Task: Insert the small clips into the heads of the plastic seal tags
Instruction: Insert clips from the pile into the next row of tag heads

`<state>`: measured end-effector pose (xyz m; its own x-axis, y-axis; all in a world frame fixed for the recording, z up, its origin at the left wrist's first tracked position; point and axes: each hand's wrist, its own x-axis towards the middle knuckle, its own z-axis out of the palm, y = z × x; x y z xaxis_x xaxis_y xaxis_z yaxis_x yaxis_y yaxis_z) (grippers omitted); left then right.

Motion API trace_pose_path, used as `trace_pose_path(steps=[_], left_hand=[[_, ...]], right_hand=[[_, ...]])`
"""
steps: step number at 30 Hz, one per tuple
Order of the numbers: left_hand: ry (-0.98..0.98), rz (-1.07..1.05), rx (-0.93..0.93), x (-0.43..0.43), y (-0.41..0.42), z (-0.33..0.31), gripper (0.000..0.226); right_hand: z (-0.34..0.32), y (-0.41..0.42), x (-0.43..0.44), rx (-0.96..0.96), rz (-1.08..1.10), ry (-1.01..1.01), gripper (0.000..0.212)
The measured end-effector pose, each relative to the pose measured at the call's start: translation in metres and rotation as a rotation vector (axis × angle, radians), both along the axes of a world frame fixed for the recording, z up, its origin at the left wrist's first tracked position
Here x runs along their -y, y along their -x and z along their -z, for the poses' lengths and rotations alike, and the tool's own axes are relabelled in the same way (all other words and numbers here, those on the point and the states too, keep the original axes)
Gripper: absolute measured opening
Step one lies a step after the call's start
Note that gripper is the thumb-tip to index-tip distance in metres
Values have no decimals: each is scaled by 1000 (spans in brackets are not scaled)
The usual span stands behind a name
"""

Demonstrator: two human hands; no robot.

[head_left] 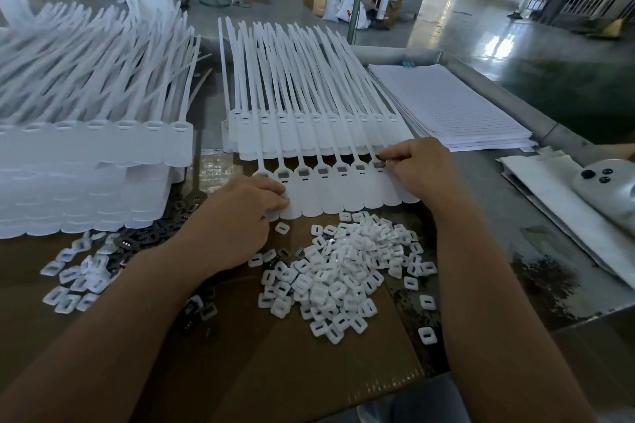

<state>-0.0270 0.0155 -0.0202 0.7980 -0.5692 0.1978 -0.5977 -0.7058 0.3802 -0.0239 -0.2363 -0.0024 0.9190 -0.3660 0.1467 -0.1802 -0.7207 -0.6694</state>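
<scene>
The row of seal tags [343,197] is lying across the middle of the table [508,216], on a brown cardboard sheet [275,371] that is covering the near edge. The flags are pointing toward the person and the straps are running toward the far edge. Grey clips are already sitting in most of the heads in this row.

The left hand [240,216] is pressing down on the left end of the row, its fingers lying fairly straight over the first flags. The right hand [419,172] is working at the right end, its fingers curled and its thumb and forefinger pinching a small clip [379,164] at the head of the last tag.

Between the forearms, a heap of white square pieces [343,271] is spreading over the cardboard. Dark metal clips [185,206] are lying just left of the left hand. A tall stack of tags [86,175] is standing toward the left edge, and a lower stack [302,129] is lying behind the row. A pile of lined paper [453,103] is sitting near the far right corner.
</scene>
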Motion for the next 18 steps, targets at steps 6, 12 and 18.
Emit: trace_pose_path(steps=[6,12,18], left_hand=[[-1,2,8,0,-2,1,47],[42,38,18,-1,-1,-2,43],[38,33,18,0,-2,-2,44]], right_hand=[[2,-3,2,-54,-14,111,22],[-1,-2,-3,-57,-20,132,33],[-1,-3,-4,5,1,85,21]])
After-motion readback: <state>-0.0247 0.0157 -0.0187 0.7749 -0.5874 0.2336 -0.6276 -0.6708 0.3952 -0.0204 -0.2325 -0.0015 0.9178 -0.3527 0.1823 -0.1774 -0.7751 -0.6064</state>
